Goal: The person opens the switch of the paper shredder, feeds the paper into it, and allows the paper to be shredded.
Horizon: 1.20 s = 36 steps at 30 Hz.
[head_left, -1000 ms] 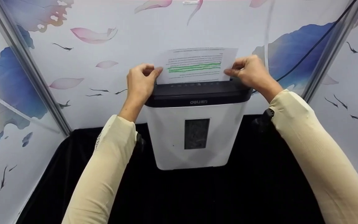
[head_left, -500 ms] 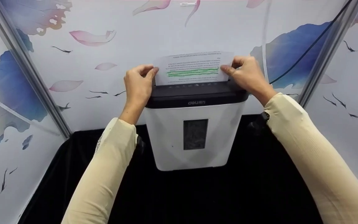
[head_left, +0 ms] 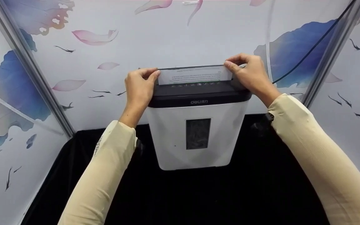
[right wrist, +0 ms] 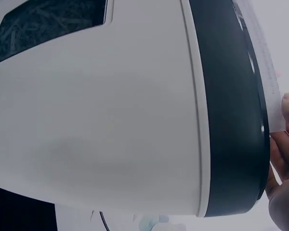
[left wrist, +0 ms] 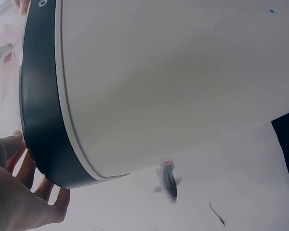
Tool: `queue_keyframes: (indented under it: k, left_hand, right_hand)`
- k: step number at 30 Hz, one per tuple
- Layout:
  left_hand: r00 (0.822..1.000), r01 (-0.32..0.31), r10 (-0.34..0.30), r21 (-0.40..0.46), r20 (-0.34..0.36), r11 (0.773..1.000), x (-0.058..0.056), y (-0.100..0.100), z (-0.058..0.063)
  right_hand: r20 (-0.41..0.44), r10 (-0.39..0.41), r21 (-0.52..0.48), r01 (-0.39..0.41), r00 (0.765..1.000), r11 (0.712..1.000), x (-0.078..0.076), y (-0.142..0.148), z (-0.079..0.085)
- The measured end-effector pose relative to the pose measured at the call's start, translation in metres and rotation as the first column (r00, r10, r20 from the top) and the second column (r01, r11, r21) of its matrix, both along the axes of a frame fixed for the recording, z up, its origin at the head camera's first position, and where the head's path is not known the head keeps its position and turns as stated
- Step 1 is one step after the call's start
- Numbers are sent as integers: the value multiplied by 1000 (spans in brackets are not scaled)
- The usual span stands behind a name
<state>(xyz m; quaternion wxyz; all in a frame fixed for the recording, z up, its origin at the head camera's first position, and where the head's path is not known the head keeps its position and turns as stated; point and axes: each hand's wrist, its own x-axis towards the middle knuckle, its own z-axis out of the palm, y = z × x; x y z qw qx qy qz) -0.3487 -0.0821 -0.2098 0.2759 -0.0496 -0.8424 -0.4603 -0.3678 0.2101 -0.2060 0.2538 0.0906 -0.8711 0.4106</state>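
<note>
A paper shredder [head_left: 167, 134] with a white bin and dark top stands in front of me. A printed sheet of paper [head_left: 195, 74] stands upright in its top slot, only a low strip showing; a trace of green highlighting lies right at the slot. My left hand [head_left: 140, 89] pinches the sheet's upper left corner between thumb and fingers. At the opposite corner, my right hand [head_left: 252, 73] pinches the sheet too. A thin dark line runs along its upper edge between both hands. In the right wrist view the paper [right wrist: 266, 67] rises beside the dark top, the thumb against it.
Shreds show behind the bin's window [head_left: 198, 133]. The shredder stands on black cloth [head_left: 180, 200], close to a patterned wall panel [head_left: 180, 37]. Side panels [head_left: 3, 150] stand left and right. A black cable [head_left: 311, 51] runs down behind the right hand.
The sheet has sunk into the shredder; its highlighted lines have dropped to the slot. Both hands stay near its edges, now at its upper corners.
</note>
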Motion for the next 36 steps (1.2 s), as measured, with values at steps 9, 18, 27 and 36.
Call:
queue_keyframes:
  k: [9, 18, 27, 36]
  left_hand:
    - [1000, 16, -16, -17, -2, 1000, 4, -4, -2]
    - [999, 43, -42, -50, 26, 998, 9, -10, -5]
    - [998, 56, -49, -192, 44, 980, 31, -37, -11]
    - [993, 84, -54, -301, 106, 950, 75, -72, -33]
  right_hand:
    - [-15, 20, -3, -21, 1000, 1000, 1, 1, -4]
    - [-34, 55, -107, -58, 998, 993, 6, 6, -6]
    - [57, 150, -201, -136, 987, 970, 28, 11, -5]
    - [168, 168, -79, -157, 971, 984, 70, 40, -26]
